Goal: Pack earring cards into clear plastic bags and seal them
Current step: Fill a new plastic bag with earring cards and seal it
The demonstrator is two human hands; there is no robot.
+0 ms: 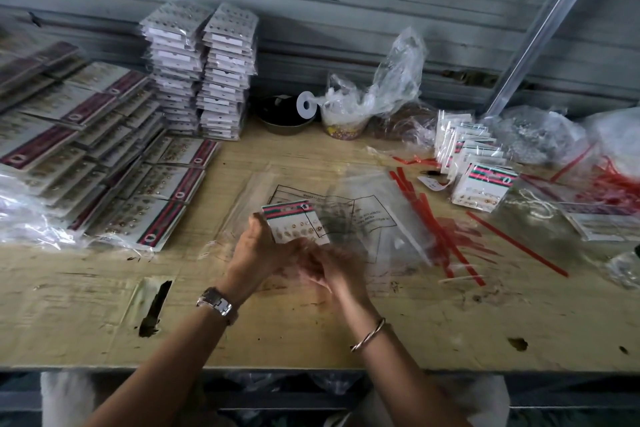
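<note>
L to R: rows of larger striped cards (104, 156) and two tall stacks of bagged cards (201, 69) crowd the table (86, 305) at left & back. At centre, the left hand (258, 253) pinches an earring card (298, 224) by its lower-left edge, just above the table. The right hand (329, 267), blurred, sits beside it; its grip can't be told. Card looks light, thin, fairly stiff: best held by the edges, clear of studs that could snag. Clear plastic bags (363, 218) lie flat just beyond, prob. flimsy, slippery film. Red strips (436, 229) litter the right, near a pile of unpacked cards (474, 166).
</note>
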